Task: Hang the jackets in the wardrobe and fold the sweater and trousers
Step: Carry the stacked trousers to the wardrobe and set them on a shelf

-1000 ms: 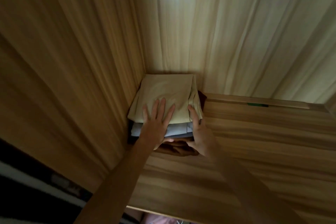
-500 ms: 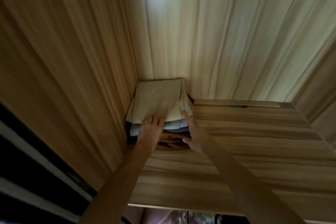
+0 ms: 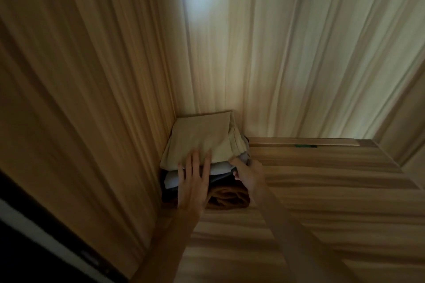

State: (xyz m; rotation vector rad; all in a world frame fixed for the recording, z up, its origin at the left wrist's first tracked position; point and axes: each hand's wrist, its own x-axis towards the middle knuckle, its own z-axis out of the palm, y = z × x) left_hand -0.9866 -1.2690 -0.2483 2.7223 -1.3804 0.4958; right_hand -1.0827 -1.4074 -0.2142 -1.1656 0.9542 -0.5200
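A stack of folded clothes sits in the back left corner of a wooden wardrobe shelf. On top lies a beige folded garment, under it a pale blue one, and at the bottom a rust-brown one. My left hand lies flat against the stack's front, fingers spread, fingertips on the beige garment's front edge. My right hand touches the stack's right front corner, thumb and fingers at the pale blue layer. Whether it pinches the fabric is unclear.
The wardrobe's left side panel and back panel close in the corner. A right panel bounds the shelf. A small green mark sits at the shelf's back edge. A dark strip runs at the lower left.
My left hand has slid back from the top of the beige garment to the stack's front edge. My right hand stays at the right front corner. The view has pulled back.
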